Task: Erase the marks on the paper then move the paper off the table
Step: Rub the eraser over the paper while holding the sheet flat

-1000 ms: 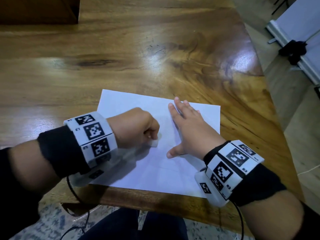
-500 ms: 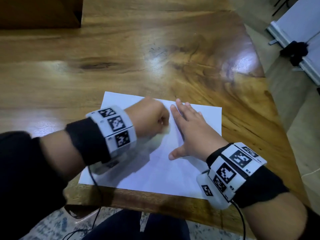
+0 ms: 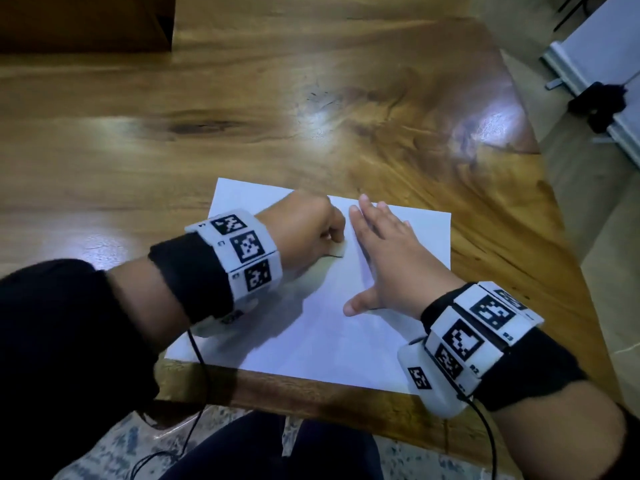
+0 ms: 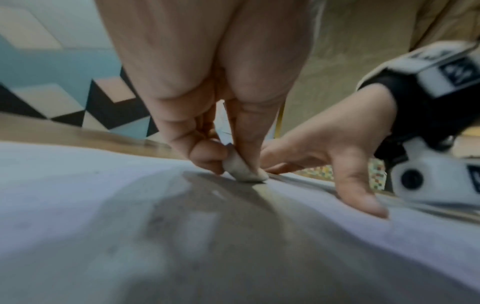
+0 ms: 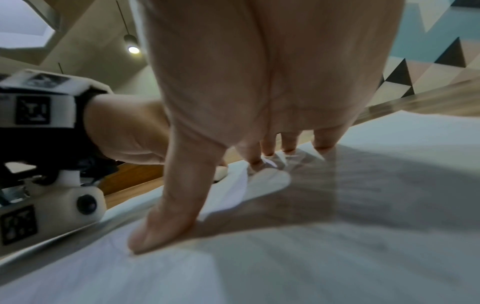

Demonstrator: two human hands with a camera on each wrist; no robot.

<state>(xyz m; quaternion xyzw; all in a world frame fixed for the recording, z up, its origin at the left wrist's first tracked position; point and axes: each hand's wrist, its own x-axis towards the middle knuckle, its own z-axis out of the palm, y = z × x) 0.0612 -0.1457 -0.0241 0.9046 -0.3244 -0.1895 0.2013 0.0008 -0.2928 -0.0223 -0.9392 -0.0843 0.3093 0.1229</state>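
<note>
A white sheet of paper (image 3: 332, 334) lies on the wooden table (image 3: 242, 109) near its front edge. My left hand (image 3: 311, 230) pinches a small white eraser (image 4: 242, 169) between thumb and fingers and presses it onto the paper near the far edge. A short dark pencil mark (image 3: 334, 256) shows just below that fist. My right hand (image 3: 388, 258) lies flat on the paper, fingers straight and thumb spread, right beside the left hand. In the right wrist view the right hand's fingertips (image 5: 267, 152) and thumb press the paper (image 5: 337, 236) down.
The table's right edge slants away near the paper's right side, with floor beyond it (image 3: 609, 271). A white board with a black stand (image 3: 602, 102) sits on the floor at the far right. My knees (image 3: 277, 452) are below the front edge. A dark wooden block (image 3: 83, 22) sits far left.
My left hand with the eraser has moved away from me across the paper toward its far edge, uncovering a short dark mark. The right hand has stayed flat on the sheet.
</note>
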